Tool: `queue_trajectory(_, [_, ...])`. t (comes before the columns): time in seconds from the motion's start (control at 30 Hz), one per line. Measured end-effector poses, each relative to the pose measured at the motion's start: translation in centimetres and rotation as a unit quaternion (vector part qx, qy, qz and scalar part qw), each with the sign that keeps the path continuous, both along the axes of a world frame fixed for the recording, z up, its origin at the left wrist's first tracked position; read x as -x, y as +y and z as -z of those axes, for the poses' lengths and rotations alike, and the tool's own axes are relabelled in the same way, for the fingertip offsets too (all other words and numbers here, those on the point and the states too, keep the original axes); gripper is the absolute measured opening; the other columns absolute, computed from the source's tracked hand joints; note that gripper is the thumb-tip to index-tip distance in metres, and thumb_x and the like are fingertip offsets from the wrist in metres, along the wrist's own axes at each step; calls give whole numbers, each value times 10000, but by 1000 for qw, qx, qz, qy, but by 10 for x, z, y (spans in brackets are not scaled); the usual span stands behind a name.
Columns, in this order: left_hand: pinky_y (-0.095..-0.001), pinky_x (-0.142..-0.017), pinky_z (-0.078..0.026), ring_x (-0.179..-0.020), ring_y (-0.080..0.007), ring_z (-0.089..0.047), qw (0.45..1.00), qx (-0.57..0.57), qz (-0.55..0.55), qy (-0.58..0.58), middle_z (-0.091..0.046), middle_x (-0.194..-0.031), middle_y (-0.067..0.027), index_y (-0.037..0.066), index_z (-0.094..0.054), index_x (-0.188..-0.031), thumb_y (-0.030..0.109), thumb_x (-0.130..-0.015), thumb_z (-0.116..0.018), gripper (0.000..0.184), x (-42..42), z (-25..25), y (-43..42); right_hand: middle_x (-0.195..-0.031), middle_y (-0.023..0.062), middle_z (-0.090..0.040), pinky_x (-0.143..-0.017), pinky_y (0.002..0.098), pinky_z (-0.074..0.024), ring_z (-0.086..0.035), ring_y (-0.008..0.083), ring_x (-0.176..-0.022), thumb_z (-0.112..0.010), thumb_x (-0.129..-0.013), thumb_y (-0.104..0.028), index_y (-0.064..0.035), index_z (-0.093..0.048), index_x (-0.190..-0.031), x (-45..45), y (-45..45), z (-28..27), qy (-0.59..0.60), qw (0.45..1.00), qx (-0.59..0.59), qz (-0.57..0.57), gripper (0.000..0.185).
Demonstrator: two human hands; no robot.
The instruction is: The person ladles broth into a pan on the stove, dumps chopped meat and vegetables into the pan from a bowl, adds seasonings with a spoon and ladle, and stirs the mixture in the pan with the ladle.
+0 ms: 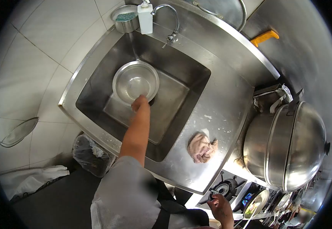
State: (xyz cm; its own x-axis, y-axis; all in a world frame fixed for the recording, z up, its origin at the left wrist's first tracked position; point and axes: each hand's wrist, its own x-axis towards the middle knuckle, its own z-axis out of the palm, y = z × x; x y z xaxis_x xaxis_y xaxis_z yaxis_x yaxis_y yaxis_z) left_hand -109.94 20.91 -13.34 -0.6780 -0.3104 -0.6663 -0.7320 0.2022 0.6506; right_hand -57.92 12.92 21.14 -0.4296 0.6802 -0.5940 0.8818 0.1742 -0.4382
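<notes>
My left hand (140, 103) reaches into the sink, its fingers closed on the near rim of a round metal basin (131, 82). The basin stands upright at the back left of the sink (169, 110), and its inside looks wet and shiny. My right hand (221, 210) is at the lower right, beside the stove burner (225, 189). Its fingers are loosely curled and apart, and nothing shows between them. The curved faucet (171, 23) rises behind the sink. On the steel counter to the right lies a crumpled pinkish cloth (202, 148).
A white pump bottle (145, 20) and a metal pot (126, 26) with a green scrubber stand behind the sink. A large lidded steamer (284, 147) is at the right, with a pan (256, 204) below. A lined bin (91, 156) stands left; a strainer (19, 133) hangs on the wall.
</notes>
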Motion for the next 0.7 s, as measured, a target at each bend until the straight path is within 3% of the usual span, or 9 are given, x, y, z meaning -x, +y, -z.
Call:
queue_trajectory(0.07, [-431, -1052, -320, -1227, -419, -395, 970, 69, 96, 214, -338, -1323, -305, -133, -227, -1318, 159, -767, -638, 746, -4, -25, 45, -770, 140, -648, -603, 311, -492, -645, 251, -705, -695, -790, -159, 6, -549, -1024, 6, 1, 0, -9, 1000, -3, 4, 322])
queue_trajectory(0.1, [-433, -1117, -183, -1316, -413, -260, 932, 50, 144, 328, -222, -1393, -319, -144, -140, -1351, 112, -730, -645, 841, 3, -31, 70, -770, 140, -648, -599, 311, -490, -645, 251, -706, -694, -791, -159, 6, -549, -1023, 11, 2, -4, -9, 1000, -7, 2, 320])
queue_trajectory(0.13, [-419, -1133, -115, -1337, -403, -215, 910, 55, 170, 375, -251, -1389, -308, -138, -155, -1357, 102, -722, -634, 831, 11, -42, 100, -771, 139, -648, -594, 310, -488, -646, 250, -707, -694, -792, -160, 6, -550, -1021, 18, 2, -10, -10, 1000, -12, 0, 318])
queue_trajectory(0.17, [-412, -1131, -131, -1345, -396, -206, 877, -109, 228, 408, -241, -1408, -301, -109, -169, -1373, 102, -733, -589, 794, 17, -97, 108, -771, 139, -648, -589, 309, -487, -646, 250, -707, -693, -793, -161, 5, -550, -1019, 21, 1, -13, -10, 1000, -14, -2, 316])
queue_trajectory(0.23, [-402, -1116, -194, -1329, -378, -260, 814, -105, 335, 462, -283, -1404, -284, -72, -239, -1376, 95, -736, -548, 730, 38, -122, 146, -768, 137, -647, -582, 309, -484, -646, 247, -705, -698, -789, -165, 5, -552, -1021, 14, -1, -9, -7, 999, -33, -12, 323])
queue_trajectory(0.37, [-375, -1039, -333, -1244, -347, -415, 876, -168, 381, 244, -419, -1340, -240, -33, -330, -1360, 71, -750, -514, 646, 61, -145, 177, -767, 135, -645, -588, 312, -487, -646, 241, -709, -709, -782, -177, 7, -553, -1025, 9, -11, -13, -14, 999, -43, 11, 342])
queue_trajectory(0.5, [-336, -890, -395, -1137, -209, -507, 772, -500, 296, 256, -474, -1327, -126, 40, -344, -1382, 126, -777, -545, 644, 19, -171, 188, -787, 146, -648, -616, 327, -498, -652, 251, -731, -712, -779, -179, 14, -564, -1003, 1, -21, -7, -1, 1000, -22, -12, 331])
queue_trajectory(0.6, [-334, -856, -407, -1106, -187, -522, 801, -457, 302, 242, -473, -1329, -110, 47, -357, -1376, 182, -810, -567, 618, -14, -207, 155, -784, 150, -647, -625, 331, -498, -653, 261, -732, -710, -779, -173, 16, -568, -992, 0, -23, -10, 16, 1000, -6, -12, 318])
queue_trajectory(0.7, [-340, -838, -420, -1114, -180, -517, 817, -360, 413, 181, -512, -1290, -98, 51, -402, -1348, 227, -839, -566, 563, -33, -188, 104, -765, 152, -637, -625, 341, -496, -645, 278, -715, -702, -780, -164, 14, -558, -993, -29, -26, 3, 35, 996, -72, -32, 312])
